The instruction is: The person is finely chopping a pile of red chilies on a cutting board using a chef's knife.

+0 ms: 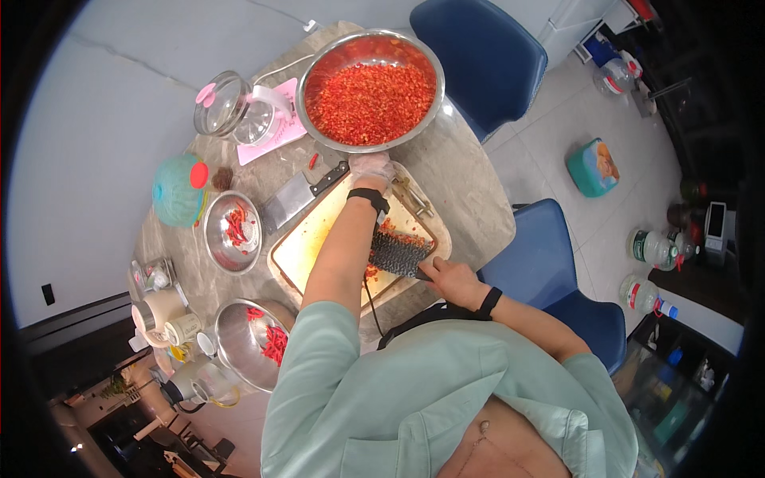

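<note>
My right hand grips the handle of a cleaver with a dark, dimpled-looking blade. The blade lies low over the cutting board, with chopped red chili around it. My left hand, in a clear plastic glove, is stretched forward to the near side of a large steel bowl full of chopped red chili. Its fingers are hidden at the bowl's side, so I cannot tell whether they hold it. A second cleaver with a black handle rests along the board's left edge.
Two steel bowls with whole red chilies, a smaller one and a larger one, stand at the left. A glass pitcher, a teal mesh-like container and one loose chili are also on the table. Blue chairs stand at the right.
</note>
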